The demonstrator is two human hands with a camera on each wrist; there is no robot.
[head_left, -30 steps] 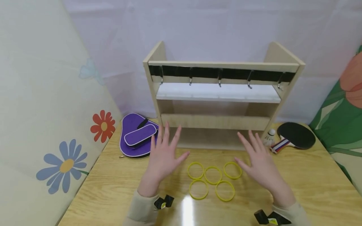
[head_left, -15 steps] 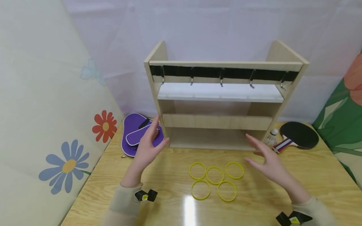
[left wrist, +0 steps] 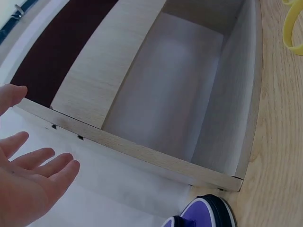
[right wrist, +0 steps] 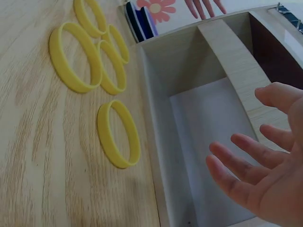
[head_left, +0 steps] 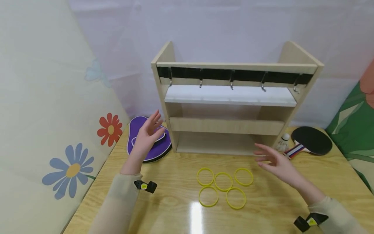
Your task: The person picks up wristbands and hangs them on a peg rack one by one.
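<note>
My left hand (head_left: 146, 135) hovers in front of the purple paddle case (head_left: 149, 152), beside the left panel of a wooden shelf unit (head_left: 226, 126). Its fingers are loosely bent and hold nothing. On the other side, my right hand (head_left: 277, 164) floats near the shelf's lower right corner, fingers relaxed and palm turned inward. Between the two hands several thin yellow rings (head_left: 215, 196) lie flat on the table, grouped close together. The right wrist view shows a yellow ring (right wrist: 118, 135) near the shelf's front edge, apart from my fingers (right wrist: 236, 175).
Several metal hooks (head_left: 232, 85) hang from a black strip (head_left: 216, 73) along the shelf's top bar. A shuttlecock (head_left: 282, 143) and a black table tennis paddle (head_left: 312, 139) rest right of the shelf. Flowered cloth (head_left: 67, 97) borders the wooden table (head_left: 169, 208) on the left.
Both hands, earlier held up with fingers spread above the table, have moved apart to the left and right, turned palms inward, and relaxed their fingers. The rings stay where they lie.
</note>
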